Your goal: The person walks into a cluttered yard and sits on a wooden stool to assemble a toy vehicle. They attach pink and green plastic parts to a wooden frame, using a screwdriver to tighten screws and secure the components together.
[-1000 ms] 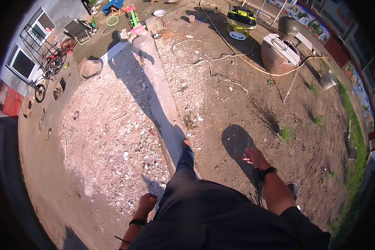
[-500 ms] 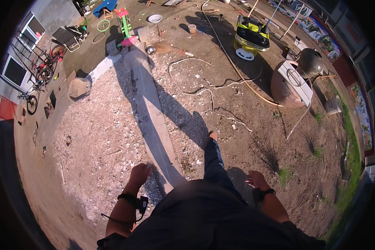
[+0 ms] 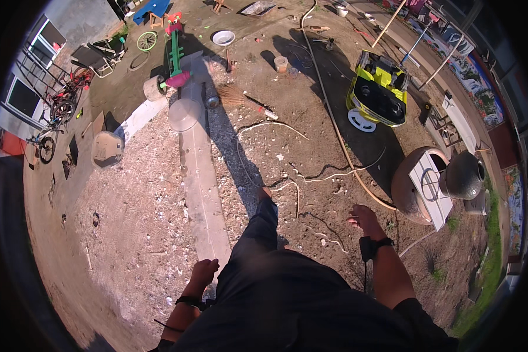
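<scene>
My left hand (image 3: 205, 271) hangs low beside my leg, over the near end of a pale concrete strip (image 3: 202, 199). Its fingers are curled in and nothing shows in them. Further out on the right, my right hand (image 3: 365, 219) is held above bare brown soil, its fingers loosely bent, apart and holding nothing. Neither hand touches anything. Each wrist wears a dark band. Nearest to the right hand on the ground are a long tan hose (image 3: 340, 141) and a thin pale cord (image 3: 325, 178). One leg is stepping forward between the hands.
A translucent round basin (image 3: 185, 115) rests on the strip, near a straw broom (image 3: 233, 95) and a green-and-pink ride-on toy (image 3: 175, 56). To the right stand a yellow-and-black toy car (image 3: 376, 91), a large brown jar (image 3: 408, 182) with a board, and a dark pot (image 3: 463, 175).
I have stepped forward: the basin, broom, toy car and jar appear nearer. My right hand has swung forward and my left hand back. My forward leg has shifted leftward in view.
</scene>
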Demonstrator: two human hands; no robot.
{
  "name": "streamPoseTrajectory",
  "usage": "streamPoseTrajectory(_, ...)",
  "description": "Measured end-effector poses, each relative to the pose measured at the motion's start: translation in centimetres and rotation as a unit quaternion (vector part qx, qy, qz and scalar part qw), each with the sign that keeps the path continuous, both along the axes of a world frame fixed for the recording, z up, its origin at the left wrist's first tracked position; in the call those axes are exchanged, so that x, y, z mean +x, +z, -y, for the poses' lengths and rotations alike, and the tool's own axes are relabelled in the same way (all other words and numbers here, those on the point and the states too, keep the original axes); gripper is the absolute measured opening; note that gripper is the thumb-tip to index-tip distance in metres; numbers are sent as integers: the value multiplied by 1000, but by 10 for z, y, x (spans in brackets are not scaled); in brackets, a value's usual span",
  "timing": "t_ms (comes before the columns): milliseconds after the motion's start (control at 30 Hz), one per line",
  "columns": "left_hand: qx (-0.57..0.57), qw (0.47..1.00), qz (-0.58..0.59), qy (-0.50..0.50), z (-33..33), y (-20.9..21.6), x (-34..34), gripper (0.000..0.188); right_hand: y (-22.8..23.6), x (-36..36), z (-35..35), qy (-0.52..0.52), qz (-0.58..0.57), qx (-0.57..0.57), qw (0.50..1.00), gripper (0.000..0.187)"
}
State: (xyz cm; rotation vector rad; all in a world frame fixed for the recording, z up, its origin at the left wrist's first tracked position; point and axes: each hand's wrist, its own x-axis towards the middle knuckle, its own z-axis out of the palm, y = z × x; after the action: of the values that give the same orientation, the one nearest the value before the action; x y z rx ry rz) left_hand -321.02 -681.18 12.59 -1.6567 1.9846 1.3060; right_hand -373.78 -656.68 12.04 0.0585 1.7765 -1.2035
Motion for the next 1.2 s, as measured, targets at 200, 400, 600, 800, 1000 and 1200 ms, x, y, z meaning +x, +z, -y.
streamPoseTrajectory(200, -22, 996, 11, -88, 147, -27, -135, 43, -29, -111, 102, 10, 19, 55, 998, 37)
streamPoseTrajectory(400, -178, 945, -88, -261, 303, 2, -266, 28, -26, -207, 184, -7, 63, 44, 997, 30)
streamPoseTrajectory(600, -103, 992, -65, 13, 414, 23, -369, 34, -43, -324, 301, 35, 151, -1, 988, 29)
streamPoseTrajectory(800, 27, 965, -129, 227, 479, -11, -454, 32, -93, -486, 434, 109, 187, -61, 974, 29)
streamPoseTrajectory(1000, 9, 972, -76, 224, 539, 25, -557, 38, -22, -587, 606, 132, 56, 39, 989, 39)
streamPoseTrajectory(1200, 92, 938, -131, 308, 637, 13, -609, 35, 10, -643, 757, 161, 7, 6, 987, 41)
